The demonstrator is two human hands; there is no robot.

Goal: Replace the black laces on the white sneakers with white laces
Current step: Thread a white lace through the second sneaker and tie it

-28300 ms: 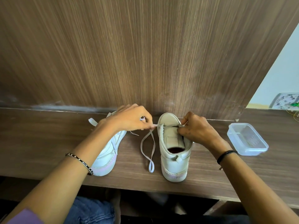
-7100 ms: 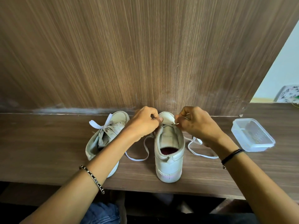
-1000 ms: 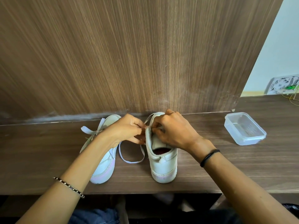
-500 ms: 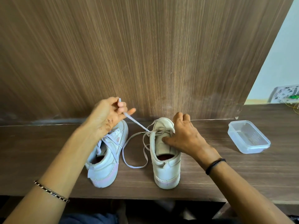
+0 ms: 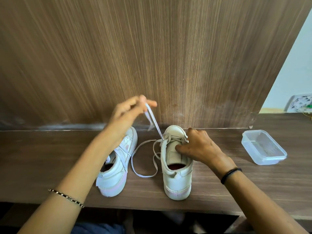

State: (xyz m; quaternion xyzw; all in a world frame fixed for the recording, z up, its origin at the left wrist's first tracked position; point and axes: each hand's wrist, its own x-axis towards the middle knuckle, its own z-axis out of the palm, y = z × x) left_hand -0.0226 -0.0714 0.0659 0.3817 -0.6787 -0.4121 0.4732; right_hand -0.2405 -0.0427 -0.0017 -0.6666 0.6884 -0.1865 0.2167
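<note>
One lace [image 5: 154, 120] pinched by left hand [image 5: 128, 114] above sneaker [image 5: 177, 181].

We identify the setting as a domestic room with built-in furniture; a small office cannot be ruled out. The evidence is as follows:

- A dark wood-laminate bench [image 5: 50, 157] spans the full width of the view.
- A tall wood-grain back panel [image 5: 152, 56] rises directly from its rear edge.
- A pale painted wall [image 5: 295, 73] lies beyond the panel's right end.
- An electrical plate [image 5: 300, 103] sits there, with thin wires beside it.
- On the bench stand a clear plastic container [image 5: 263, 147], a white sneaker [image 5: 177, 183] and a second sneaker [image 5: 114, 179].
</note>
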